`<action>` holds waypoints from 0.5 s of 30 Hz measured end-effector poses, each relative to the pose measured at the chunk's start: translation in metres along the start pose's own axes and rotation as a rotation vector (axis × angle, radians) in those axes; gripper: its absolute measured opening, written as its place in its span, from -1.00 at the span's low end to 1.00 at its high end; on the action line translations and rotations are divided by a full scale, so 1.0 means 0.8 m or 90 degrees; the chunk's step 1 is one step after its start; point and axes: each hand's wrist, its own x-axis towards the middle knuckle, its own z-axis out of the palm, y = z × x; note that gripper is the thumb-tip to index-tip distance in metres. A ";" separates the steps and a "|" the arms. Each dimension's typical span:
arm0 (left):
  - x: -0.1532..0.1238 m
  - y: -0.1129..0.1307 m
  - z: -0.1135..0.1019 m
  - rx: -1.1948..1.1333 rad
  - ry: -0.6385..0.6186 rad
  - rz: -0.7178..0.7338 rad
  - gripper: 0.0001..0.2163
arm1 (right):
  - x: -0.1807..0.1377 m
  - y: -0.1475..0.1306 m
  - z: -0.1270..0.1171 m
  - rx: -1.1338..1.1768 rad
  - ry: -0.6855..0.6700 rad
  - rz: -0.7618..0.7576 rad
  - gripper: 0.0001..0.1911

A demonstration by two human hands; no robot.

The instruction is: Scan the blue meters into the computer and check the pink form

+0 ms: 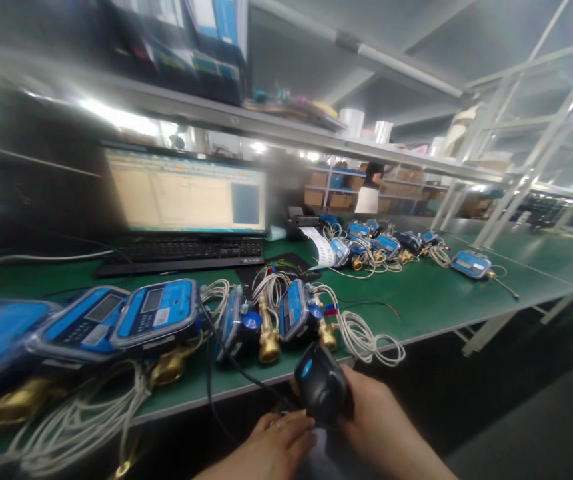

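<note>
A black handheld barcode scanner (320, 383) is in front of my body, just off the table's near edge. My right hand (374, 417) is wrapped around its right side. The curled fingers of my left hand (281, 440) press against its lower part, and their tips are partly hidden. A black cable (236, 360) runs from near the scanner up over the table. Close beyond the scanner stands a blue-faced meter (295, 308) with brass fittings, tilted on its side. Another tilted meter (231, 323) is left of it, beside a coiled grey cable (366, 333).
More blue meters (159, 310) line the left front of the green table (426, 300). Behind them are a keyboard (181, 257) and a lit monitor (186, 193). A label printer (302, 219) with a paper strip (320, 248) stands near several clustered meters (386, 247). A person (369, 187) is far back.
</note>
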 end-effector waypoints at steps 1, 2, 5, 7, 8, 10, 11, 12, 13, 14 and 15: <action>0.002 -0.003 0.004 0.010 0.000 0.004 -0.59 | 0.001 0.002 0.000 -0.020 0.001 -0.004 -0.65; 0.004 -0.007 0.009 0.018 -0.001 0.007 -0.57 | 0.003 0.004 0.000 -0.041 0.001 -0.003 -0.66; 0.010 -0.017 0.021 0.033 0.001 0.019 -0.57 | 0.004 0.001 -0.004 -0.108 -0.014 0.025 -0.70; 0.013 -0.020 0.026 0.030 0.003 0.022 -0.56 | 0.005 -0.007 -0.006 -0.150 -0.040 0.065 -0.71; 0.013 -0.021 0.027 0.023 0.009 0.021 -0.55 | 0.006 -0.012 -0.008 -0.168 -0.055 0.089 -0.71; 0.012 -0.020 0.027 0.002 0.023 0.017 -0.55 | 0.007 -0.022 -0.011 -0.192 -0.083 0.135 -0.71; 0.011 -0.019 0.024 -0.012 0.028 0.017 -0.55 | 0.009 -0.027 -0.013 -0.194 -0.091 0.150 -0.72; 0.009 -0.018 0.021 -0.026 0.032 0.016 -0.56 | 0.011 -0.031 -0.016 -0.187 -0.098 0.157 -0.74; 0.005 -0.017 0.016 -0.047 0.037 0.015 -0.58 | 0.013 -0.034 -0.018 -0.173 -0.104 0.158 -0.75; 0.001 -0.016 0.010 -0.097 0.054 0.013 -0.60 | 0.015 -0.037 -0.020 -0.153 -0.111 0.154 -0.75; -0.004 -0.014 0.002 -0.170 0.084 0.013 -0.62 | 0.018 -0.041 -0.022 -0.131 -0.117 0.147 -0.75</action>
